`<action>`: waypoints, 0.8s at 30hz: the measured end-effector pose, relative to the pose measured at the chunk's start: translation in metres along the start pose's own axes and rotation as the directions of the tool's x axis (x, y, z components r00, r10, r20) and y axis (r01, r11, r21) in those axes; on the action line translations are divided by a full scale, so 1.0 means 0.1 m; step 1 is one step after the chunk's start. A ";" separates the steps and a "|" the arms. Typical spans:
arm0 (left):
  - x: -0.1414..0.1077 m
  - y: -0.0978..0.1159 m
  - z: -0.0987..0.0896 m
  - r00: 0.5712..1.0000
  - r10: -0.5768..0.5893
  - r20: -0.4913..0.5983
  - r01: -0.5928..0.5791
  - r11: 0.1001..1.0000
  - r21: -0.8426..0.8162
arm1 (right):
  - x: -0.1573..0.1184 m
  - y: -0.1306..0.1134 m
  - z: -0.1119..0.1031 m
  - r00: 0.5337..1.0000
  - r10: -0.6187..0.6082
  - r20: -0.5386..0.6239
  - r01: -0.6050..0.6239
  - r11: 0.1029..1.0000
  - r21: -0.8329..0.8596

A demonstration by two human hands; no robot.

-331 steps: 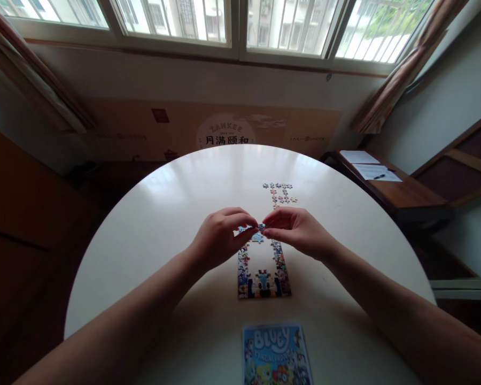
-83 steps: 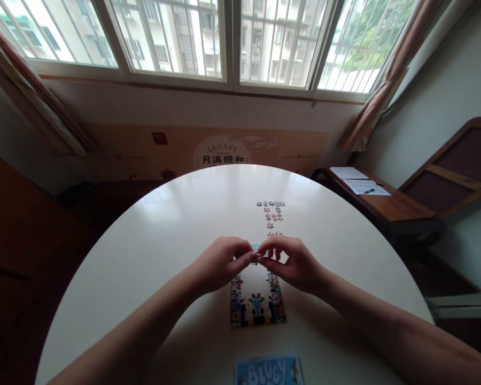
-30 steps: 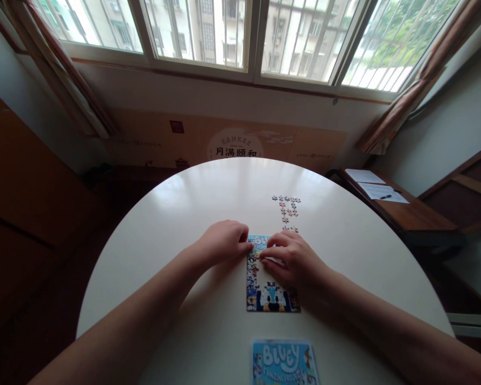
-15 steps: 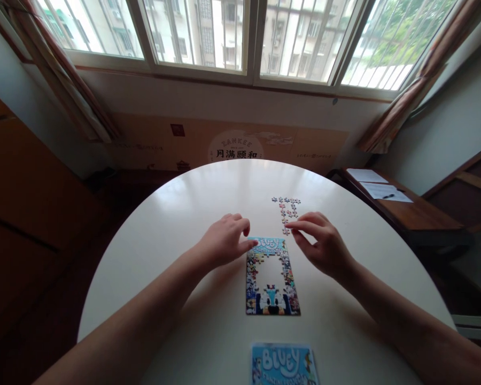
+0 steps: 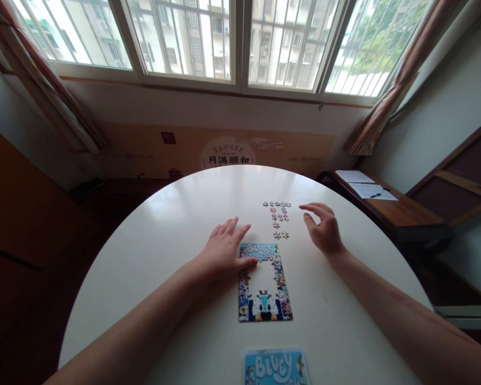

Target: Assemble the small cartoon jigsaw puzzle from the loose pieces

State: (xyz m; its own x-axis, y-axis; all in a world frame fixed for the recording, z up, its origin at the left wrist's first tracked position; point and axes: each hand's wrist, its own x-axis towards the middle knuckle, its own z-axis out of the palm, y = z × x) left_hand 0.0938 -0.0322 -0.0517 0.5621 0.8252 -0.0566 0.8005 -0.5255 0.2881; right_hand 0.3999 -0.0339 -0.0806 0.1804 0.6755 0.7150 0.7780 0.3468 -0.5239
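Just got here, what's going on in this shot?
A person has both bare hands at a partly assembled jigsaw on a white table. The left hand is spread, thumb over the jigsaw's left side. The right hand is open beside loose pieces, nothing visibly held. The jigsaw's middle is unfilled; a Bluey picture lies nearer the person.

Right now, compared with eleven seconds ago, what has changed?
The small pinched piece was let go. The left hand has opened, thumb over the left side of the puzzle; the right hand moved right and away, beside the loose pieces. The puzzle and nearer Bluey picture stayed put.
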 end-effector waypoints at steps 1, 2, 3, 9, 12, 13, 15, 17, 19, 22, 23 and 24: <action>0.00 0.00 0.00 1.000 -0.004 0.009 0.004 1.000 0.005 | -0.01 -0.04 0.01 0.999 -0.037 0.003 0.037 0.999 -0.011; 0.01 0.00 0.00 1.000 -0.007 0.020 0.007 1.000 0.012 | -0.03 -0.09 0.02 0.997 -0.073 0.015 0.073 0.997 -0.027; 0.01 0.01 0.00 0.999 -0.011 0.033 0.011 1.000 0.019 | -0.04 -0.14 0.02 0.994 -0.104 0.038 0.106 0.993 -0.049; -0.01 0.02 -0.01 0.999 0.004 0.038 -0.005 1.000 0.028 | 0.03 -0.51 0.12 0.888 -0.177 0.424 0.300 0.922 -0.243; -0.02 0.02 -0.01 1.000 0.011 0.023 -0.012 1.000 0.024 | 0.27 -0.59 0.28 0.800 -0.017 0.600 0.308 0.869 -0.387; -0.02 0.01 -0.01 1.000 0.014 0.019 -0.014 1.000 0.018 | 0.38 -0.59 0.34 0.789 0.031 0.613 0.289 0.863 -0.414; -0.01 -0.01 -0.02 1.000 0.019 0.002 -0.019 1.000 -0.008 | 0.60 -0.55 0.49 0.770 0.099 0.630 0.262 0.852 -0.454; 0.00 -0.06 -0.05 0.999 0.016 -0.050 -0.018 0.999 -0.050 | 0.79 -0.49 0.62 0.744 0.165 0.648 0.242 0.837 -0.491; 0.01 -0.12 -0.07 0.991 -0.002 -0.137 -0.010 0.996 -0.087 | 0.94 -0.46 0.72 0.715 0.213 0.666 0.236 0.823 -0.517; 0.03 -0.22 -0.09 0.963 -0.041 -0.266 0.010 0.993 -0.116 | 1.07 -0.48 0.84 0.665 0.241 0.707 0.264 0.809 -0.525; 0.04 -0.24 -0.09 0.952 -0.052 -0.300 0.015 0.992 -0.123 | 1.10 -0.49 0.87 0.647 0.248 0.721 0.275 0.806 -0.524; 0.05 -0.26 -0.09 0.942 -0.059 -0.329 0.018 0.992 -0.129 | 1.12 -0.50 0.90 0.628 0.259 0.734 0.282 0.803 -0.525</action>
State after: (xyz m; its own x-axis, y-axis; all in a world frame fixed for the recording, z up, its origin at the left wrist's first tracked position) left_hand 0.0743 -0.0127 -0.0512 0.4137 0.8771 0.2439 0.7770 -0.4798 0.4076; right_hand 0.3269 0.0829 -0.0158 -0.1264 0.9916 -0.0263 0.9916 0.1270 0.0246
